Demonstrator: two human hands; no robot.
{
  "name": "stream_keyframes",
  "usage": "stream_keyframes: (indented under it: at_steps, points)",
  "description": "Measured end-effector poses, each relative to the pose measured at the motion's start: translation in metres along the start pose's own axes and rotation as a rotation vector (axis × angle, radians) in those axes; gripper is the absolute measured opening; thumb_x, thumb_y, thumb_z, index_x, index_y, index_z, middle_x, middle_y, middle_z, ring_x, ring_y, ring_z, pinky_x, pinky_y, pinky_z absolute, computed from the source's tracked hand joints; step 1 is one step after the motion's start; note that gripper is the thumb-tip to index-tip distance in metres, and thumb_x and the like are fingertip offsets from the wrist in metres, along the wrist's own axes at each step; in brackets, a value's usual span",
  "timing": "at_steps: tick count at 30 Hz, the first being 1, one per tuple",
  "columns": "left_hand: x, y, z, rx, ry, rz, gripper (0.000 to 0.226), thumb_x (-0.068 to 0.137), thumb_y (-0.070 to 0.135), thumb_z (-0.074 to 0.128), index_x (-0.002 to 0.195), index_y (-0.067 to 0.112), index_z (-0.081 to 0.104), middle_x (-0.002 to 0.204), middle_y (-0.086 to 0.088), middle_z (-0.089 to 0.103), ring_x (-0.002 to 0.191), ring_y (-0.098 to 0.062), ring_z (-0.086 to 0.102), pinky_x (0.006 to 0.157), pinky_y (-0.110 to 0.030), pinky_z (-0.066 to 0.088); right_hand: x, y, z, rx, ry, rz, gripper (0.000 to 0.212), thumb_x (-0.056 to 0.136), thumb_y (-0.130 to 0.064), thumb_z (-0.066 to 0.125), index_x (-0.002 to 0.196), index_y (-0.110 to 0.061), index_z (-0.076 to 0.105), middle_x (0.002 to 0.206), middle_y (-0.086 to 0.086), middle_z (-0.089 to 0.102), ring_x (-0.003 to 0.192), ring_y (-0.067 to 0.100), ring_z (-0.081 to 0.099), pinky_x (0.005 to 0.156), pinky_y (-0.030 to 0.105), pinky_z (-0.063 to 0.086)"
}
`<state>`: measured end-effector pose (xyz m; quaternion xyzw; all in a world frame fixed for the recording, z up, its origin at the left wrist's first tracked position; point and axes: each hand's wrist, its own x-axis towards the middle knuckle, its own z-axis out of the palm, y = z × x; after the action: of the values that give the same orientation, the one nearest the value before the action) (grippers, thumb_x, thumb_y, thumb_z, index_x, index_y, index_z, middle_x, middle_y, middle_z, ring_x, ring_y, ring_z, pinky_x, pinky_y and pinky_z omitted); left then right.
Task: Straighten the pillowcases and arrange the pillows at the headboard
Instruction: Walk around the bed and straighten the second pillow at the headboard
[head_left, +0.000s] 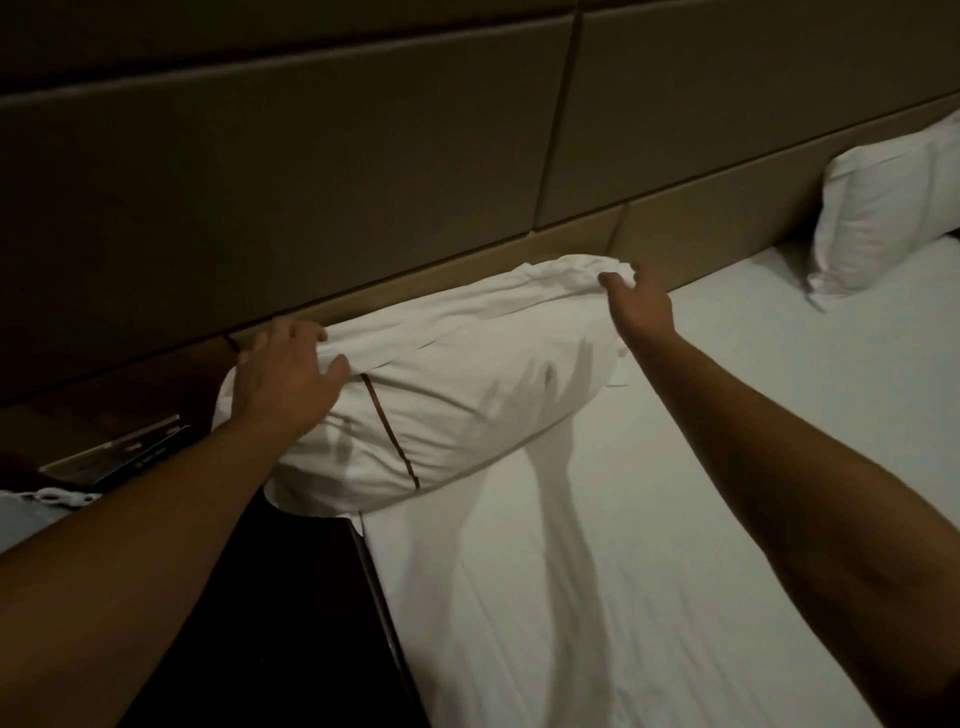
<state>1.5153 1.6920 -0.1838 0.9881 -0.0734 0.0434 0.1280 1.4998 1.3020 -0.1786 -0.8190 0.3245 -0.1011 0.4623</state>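
My left hand (283, 376) and right hand (631, 296), well apart, each pinch an end of the pillow (431, 384), which lies against the headboard (311, 171) at the bed's (675, 519) left corner. I judge it overhangs the edge; a loose grip could let it slide off.

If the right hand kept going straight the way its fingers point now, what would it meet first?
The right hand already touches the bunched far end of the near pillow. Pushing on, it would likely press through that fabric into the padded headboard just behind, though depth there is unclear.
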Motion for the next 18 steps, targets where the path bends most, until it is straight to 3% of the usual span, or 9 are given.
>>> stream_keyframes:
  at_steps: [2,4,8,10,12,15,18]
  points:
    - [-0.013,0.018,-0.022,0.087,0.055,0.104,0.040,0.089,0.038,0.060,0.122,0.015,0.057,0.127,-0.015,0.051,0.116,-0.036,0.049,0.097,-0.048,0.039,-0.025,-0.013,-0.025,-0.036,-0.009,-0.059,0.065,0.096,-0.045,0.052,0.153,-0.019,0.037,0.156,0.009,0.043,0.141,0.031,0.043,0.112,0.040,0.036]
    - [-0.024,0.026,-0.037,0.119,0.085,0.101,0.040,0.089,0.038,0.058,0.121,0.014,0.057,0.126,-0.015,0.051,0.114,-0.036,0.049,0.095,-0.048,0.039,-0.045,-0.018,-0.042,-0.070,-0.026,-0.099,0.063,0.096,-0.045,0.051,0.152,-0.018,0.039,0.155,0.009,0.045,0.141,0.030,0.044,0.110,0.038,0.035]
    - [-0.045,0.013,-0.025,-0.076,-0.048,-0.263,0.053,0.091,0.044,0.055,0.129,0.009,0.053,0.134,-0.021,0.052,0.121,-0.042,0.050,0.100,-0.050,0.043,-0.066,-0.005,-0.051,-0.136,-0.130,-0.111,0.060,0.095,-0.046,0.051,0.147,-0.016,0.047,0.149,0.010,0.052,0.135,0.031,0.049,0.100,0.034,0.037]
    - [-0.059,0.004,0.005,-0.345,-0.154,-0.430,0.077,0.090,0.052,0.057,0.148,0.011,0.030,0.143,-0.022,0.047,0.128,-0.044,0.047,0.105,-0.051,0.041,-0.064,0.007,-0.039,-0.156,-0.165,-0.098,0.059,0.094,-0.045,0.052,0.145,-0.014,0.049,0.147,0.011,0.054,0.134,0.032,0.051,0.102,0.037,0.040]
    - [-0.070,-0.008,0.044,-0.583,-0.171,-0.545,0.096,0.084,0.064,0.061,0.154,0.018,0.014,0.148,-0.017,0.045,0.132,-0.041,0.045,0.108,-0.047,0.039,-0.053,0.014,-0.014,-0.193,-0.193,-0.053,0.056,0.095,-0.044,0.051,0.138,-0.009,0.054,0.140,0.013,0.058,0.130,0.035,0.053,0.104,0.040,0.042]
    - [-0.077,-0.029,0.109,-0.654,-0.264,-0.663,0.107,0.074,0.075,0.064,0.151,0.008,0.030,0.153,-0.016,0.038,0.137,-0.036,0.039,0.109,-0.038,0.035,-0.022,0.017,0.037,-0.193,-0.243,0.023,0.052,0.097,-0.048,0.049,0.123,-0.004,0.061,0.116,0.014,0.066,0.107,0.036,0.064,0.097,0.050,0.054]
    - [-0.067,-0.051,0.157,-0.688,-0.343,-0.767,0.122,0.062,0.076,0.071,0.151,0.004,0.029,0.155,-0.017,0.035,0.139,-0.033,0.039,0.109,-0.036,0.037,0.014,0.006,0.078,-0.068,-0.204,0.150,0.062,0.094,-0.059,0.053,0.129,-0.008,0.057,0.113,0.017,0.068,0.092,0.031,0.070,0.077,0.043,0.062]
